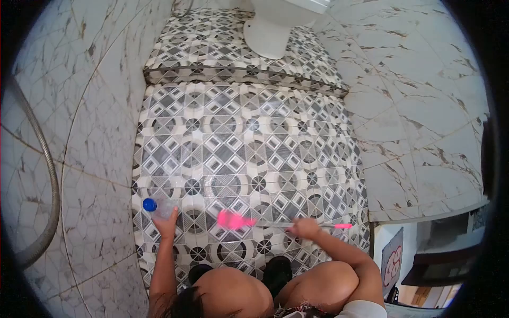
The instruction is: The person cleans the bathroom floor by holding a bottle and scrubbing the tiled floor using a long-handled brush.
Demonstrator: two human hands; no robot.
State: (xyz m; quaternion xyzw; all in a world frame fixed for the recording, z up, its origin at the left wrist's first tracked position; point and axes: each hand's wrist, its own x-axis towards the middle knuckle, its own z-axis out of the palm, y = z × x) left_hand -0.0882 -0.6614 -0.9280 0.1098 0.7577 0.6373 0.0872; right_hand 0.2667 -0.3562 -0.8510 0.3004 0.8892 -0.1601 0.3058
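In the head view, my left hand is wrapped around a clear plastic bottle with a blue cap. The bottle is tilted low over the floor at the left, its cap pointing to the left wall. My right hand grips the thin pale handle of a toilet brush, whose pink head points left. A pink end of the handle sticks out to the right of my fist. Whether the brush head touches the tiles I cannot tell.
Patterned tiles cover the floor, shiny in places. A raised step crosses the far side, with a white toilet on it. Marbled walls stand on both sides. A metal hose hangs at the left; a doorway opens at the lower right.
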